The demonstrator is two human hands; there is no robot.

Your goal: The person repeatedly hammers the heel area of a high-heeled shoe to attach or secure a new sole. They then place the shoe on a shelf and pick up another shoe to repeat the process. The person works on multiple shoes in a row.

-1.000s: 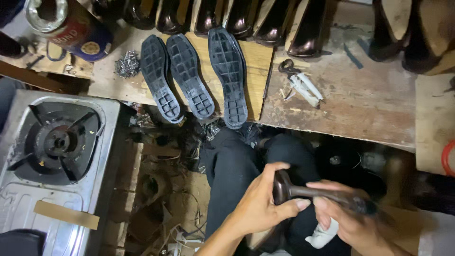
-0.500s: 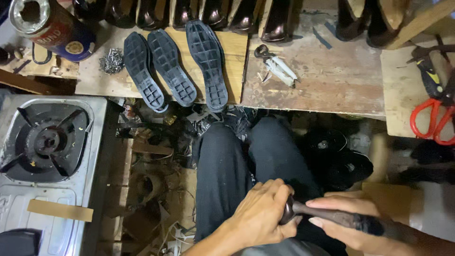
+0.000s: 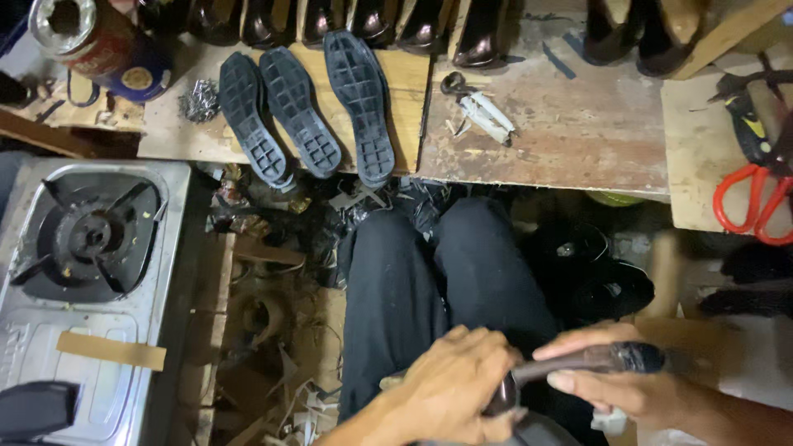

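While the person sits with black-trousered legs point(image 3: 429, 289) below the surface point(image 3: 570, 132), both hands work low in the view on a dark brown shoe point(image 3: 578, 363) held over the lap. Left hand point(image 3: 458, 388) is closed over the shoe's near end, fingers wrapped tight. Right hand point(image 3: 615, 384) grips the shoe's far part, thumb along its top edge, fingers curled beneath. Three black soles point(image 3: 306, 116) lie tread-up, side by side, on the surface ahead of the knees. Row of dark shoes point(image 3: 363, 21) stands along the back edge. Small white pieces with a metal tool point(image 3: 483, 111) lie right of the soles. Red-handled scissors point(image 3: 747, 198) far right. Tin can point(image 3: 91, 41) top left. Gas stove point(image 3: 83, 239) stands at left, floor scraps point(image 3: 273, 330) beside it.
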